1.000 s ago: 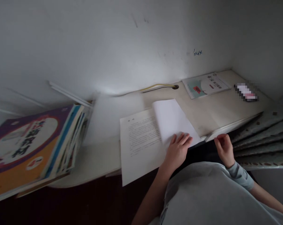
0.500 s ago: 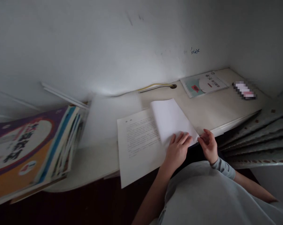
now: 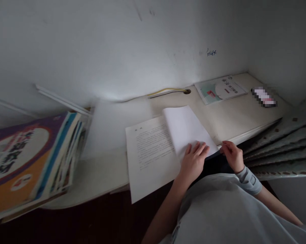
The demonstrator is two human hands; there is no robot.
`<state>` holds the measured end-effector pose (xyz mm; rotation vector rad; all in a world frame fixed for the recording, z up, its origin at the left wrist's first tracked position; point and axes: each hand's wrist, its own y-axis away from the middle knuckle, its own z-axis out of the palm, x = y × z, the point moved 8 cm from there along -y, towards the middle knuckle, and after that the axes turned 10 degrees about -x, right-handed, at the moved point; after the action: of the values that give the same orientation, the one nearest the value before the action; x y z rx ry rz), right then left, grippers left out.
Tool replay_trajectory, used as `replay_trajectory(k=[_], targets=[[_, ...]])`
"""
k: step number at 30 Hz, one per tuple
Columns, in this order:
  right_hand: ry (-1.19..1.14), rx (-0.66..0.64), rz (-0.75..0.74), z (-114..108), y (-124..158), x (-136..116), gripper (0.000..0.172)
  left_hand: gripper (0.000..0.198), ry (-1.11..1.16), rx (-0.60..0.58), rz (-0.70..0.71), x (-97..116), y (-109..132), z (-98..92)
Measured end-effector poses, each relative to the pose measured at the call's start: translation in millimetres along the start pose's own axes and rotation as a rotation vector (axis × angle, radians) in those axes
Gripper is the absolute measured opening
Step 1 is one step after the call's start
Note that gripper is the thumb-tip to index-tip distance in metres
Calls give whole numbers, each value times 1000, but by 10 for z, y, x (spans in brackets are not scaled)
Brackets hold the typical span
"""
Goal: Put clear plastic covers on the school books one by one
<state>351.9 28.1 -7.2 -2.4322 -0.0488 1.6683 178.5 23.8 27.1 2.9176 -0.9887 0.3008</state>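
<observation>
A blank white sheet of paper [image 3: 190, 127] lies folded or curled over the right part of a printed page [image 3: 153, 149], its left side rounded. My left hand [image 3: 193, 161] rests flat on the near part of the blank sheet, fingers stretched out. At that sheet's near right corner, by the desk edge, is my right hand [image 3: 233, 156], with a grey band at the wrist. Its fingers are curled together and seem to pinch the corner; the fingertips are partly hidden. The printed page's lower end hangs past the desk's front edge.
On the left stands a stack of books [image 3: 28, 156]. A pale translucent sheet [image 3: 114, 125] lies behind the page. Further right are a thin booklet [image 3: 221, 89], a blurred-out phone [image 3: 264, 97] and a cable hole [image 3: 187, 91] with a yellow cord. A curtain [image 3: 272, 149] hangs at right.
My right hand has moved a little to the right, and its fingers have curled in more. The sheet's near right corner has shifted right too. My left hand stays on the sheet.
</observation>
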Motion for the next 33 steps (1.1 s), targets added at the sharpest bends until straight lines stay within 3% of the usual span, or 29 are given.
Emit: replay_trajectory(k=[4,9,15,21,24,26,30,31,33], targets=[[-249,-3,-48,36,23,-213,28,38,-8,-24,1,68,-71,-23],[-74,-53,-167,-29,37,-472,32,38,-42,-30,25,166,-142,-47],[56,-71,-99,-199,-108,-250,70,39,-98,13,-22,286,-299,-29],[24,-9,-37,-190,-201,-56,55,36,-18,-73,35,456,-409,-2],[44,12,-90,-269,-284,-101,49,43,119,-158,195,391,-441,-219],[105,34,-140,-385,-352,-144,47,42,205,-113,213,133,-586,-528],[222,15,-272,-606,-487,-200,48,46,286,105,-92,-893,-1230,-1070],[247,-3,-308,-639,-513,-205,48,49,321,138,-164,-1157,-1413,-1119],[284,-46,-370,-677,-557,-200,49,50,478,90,-216,-1564,-1778,-1055]])
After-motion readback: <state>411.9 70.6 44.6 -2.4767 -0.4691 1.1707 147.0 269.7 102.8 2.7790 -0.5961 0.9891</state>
